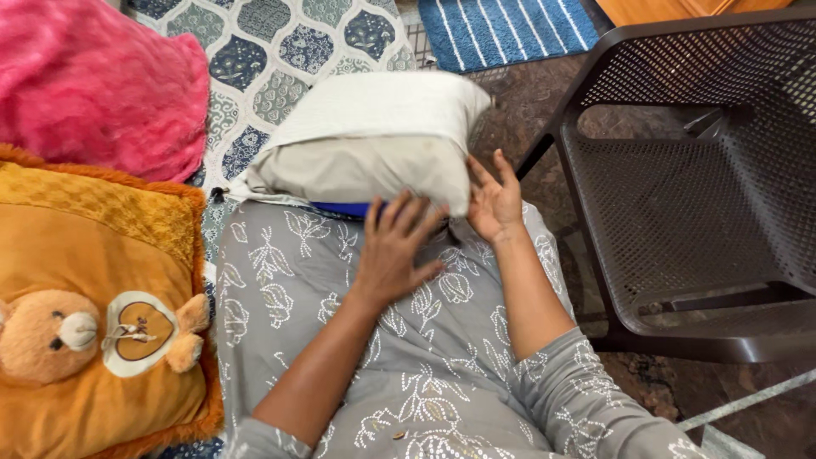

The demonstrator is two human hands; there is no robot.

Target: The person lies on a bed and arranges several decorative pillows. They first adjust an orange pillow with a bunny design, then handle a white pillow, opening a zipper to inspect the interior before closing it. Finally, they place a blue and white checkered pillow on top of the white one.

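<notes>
Both hands open, fingers spread, nothing clasped. Left hand (393, 251) flat, palm down, fingertips touching the lower edge of the cream pillow (374, 140). Right hand (495, 200) upright, palm against the pillow's right end. Pillow across the lap on grey leaf-patterned fabric (289, 272), blue edge (344, 208) beneath. Dark mesh chair (697, 195) just right; orange bear cushion (93, 314) left.

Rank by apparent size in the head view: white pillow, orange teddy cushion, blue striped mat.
1. Orange teddy cushion and white pillow: look alike, and the cushion is cut off, so unranked.
2. Blue striped mat, only partly visible.
</notes>
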